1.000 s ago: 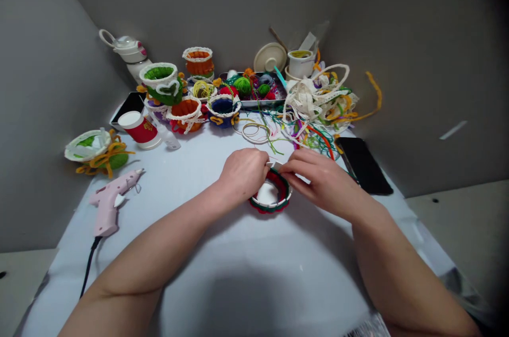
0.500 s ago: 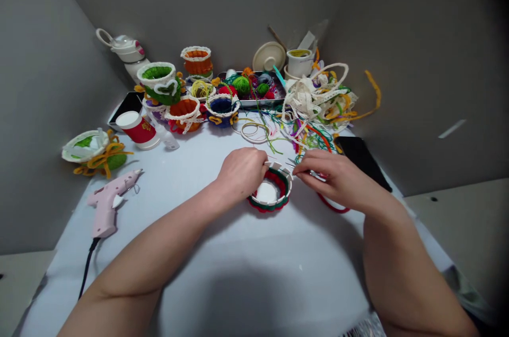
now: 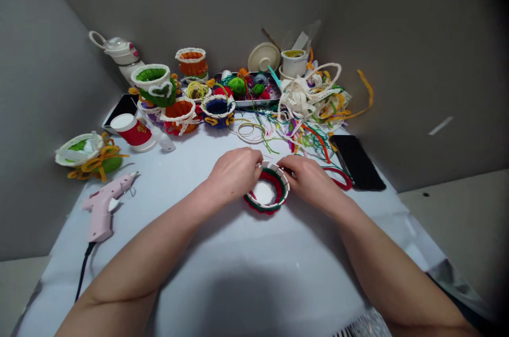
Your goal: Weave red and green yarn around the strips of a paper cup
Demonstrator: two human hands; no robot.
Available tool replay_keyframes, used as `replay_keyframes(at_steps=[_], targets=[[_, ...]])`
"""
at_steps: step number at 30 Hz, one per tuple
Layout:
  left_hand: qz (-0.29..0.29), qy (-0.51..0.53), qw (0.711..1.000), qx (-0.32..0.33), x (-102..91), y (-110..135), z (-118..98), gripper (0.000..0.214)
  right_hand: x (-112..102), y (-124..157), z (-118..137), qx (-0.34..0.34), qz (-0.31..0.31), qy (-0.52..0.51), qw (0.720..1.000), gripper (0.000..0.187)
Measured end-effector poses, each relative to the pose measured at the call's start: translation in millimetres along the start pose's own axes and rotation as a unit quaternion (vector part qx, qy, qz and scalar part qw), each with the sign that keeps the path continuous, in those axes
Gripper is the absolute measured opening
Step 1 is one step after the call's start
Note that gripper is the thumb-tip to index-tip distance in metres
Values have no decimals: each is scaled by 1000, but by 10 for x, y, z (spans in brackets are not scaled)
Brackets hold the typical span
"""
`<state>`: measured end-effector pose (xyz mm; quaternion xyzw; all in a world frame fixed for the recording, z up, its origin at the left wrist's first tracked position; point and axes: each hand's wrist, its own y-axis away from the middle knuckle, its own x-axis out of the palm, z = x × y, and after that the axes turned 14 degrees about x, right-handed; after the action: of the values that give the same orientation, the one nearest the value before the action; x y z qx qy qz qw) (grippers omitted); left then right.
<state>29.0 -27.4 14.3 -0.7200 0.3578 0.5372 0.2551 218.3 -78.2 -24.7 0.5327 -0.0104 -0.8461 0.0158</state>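
A paper cup with its wall cut into strips (image 3: pixel 281 171) stands upright in front of me, red and dark green yarn woven round it. My left hand (image 3: pixel 238 170) is closed on its left rim, thumb and fingers pinched together. At the cup's far right rim, my right hand (image 3: pixel 304 175) is closed, its fingertips touching or very near the strips. A small dark object shows between those fingers, too hidden to name. Just right of that hand lies a loop of red yarn (image 3: pixel 345 180).
A pink glue gun (image 3: pixel 104 207) lies left, its cord running toward me. Behind it stand a red-and-white paper cup (image 3: pixel 137 134) and several yarn-woven baskets (image 3: pixel 181 114). A tray of yarn balls (image 3: pixel 246 99), a lace and yarn heap (image 3: pixel 310 98) and a black phone (image 3: pixel 358 162) lie further back and right.
My right hand has moved left to the cup's rim; the pointed metal tool tip seen in it earlier is now hidden. The red loop lies further back. My left hand stays on the cup.
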Motion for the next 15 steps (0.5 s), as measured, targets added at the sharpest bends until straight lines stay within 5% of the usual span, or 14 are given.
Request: replay_keyframes(at_steps=[15], targets=[[-5,28,999,34,86,-48,93,28,81,-11,30,19,-44,-26,999,18]])
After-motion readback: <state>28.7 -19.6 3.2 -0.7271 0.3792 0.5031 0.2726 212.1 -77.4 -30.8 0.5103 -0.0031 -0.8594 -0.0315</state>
